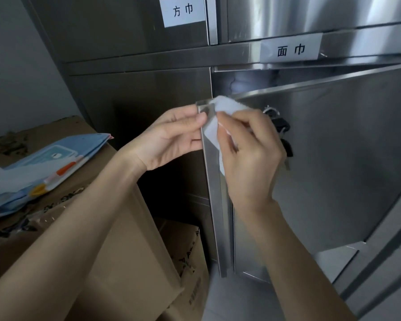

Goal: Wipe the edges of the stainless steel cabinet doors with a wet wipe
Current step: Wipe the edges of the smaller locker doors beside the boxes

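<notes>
Stainless steel covers most of the view: a tall cabinet (130,38) with brushed panels, standing against a pale wall. Its lower right door (333,158) is swung open toward the camera, so the door's narrow free edge (214,205) runs almost straight down the middle of the picture.

To the left, beside the cabinet, stand stacked cardboard boxes (130,228). A loose pile of blue packets (44,167) lies on top of the upper one.

Two white labels with black characters are stuck to the cabinet, one (183,11) on the upper left panel and one (291,50) on the rail above the open door.

The left hand (171,140) is turned palm up at the top of the door's edge, its thumb and fingers closed on the metal just below the corner. The right hand (252,154), just beside it on the door's other side, has its fingers curled and pinching the white wet wipe (227,106). The wipe is folded over the door's top corner and hangs down against the edge between the two hands.

A bunch of keys (280,126) hangs from the door's lock, partly hidden behind the right hand.
</notes>
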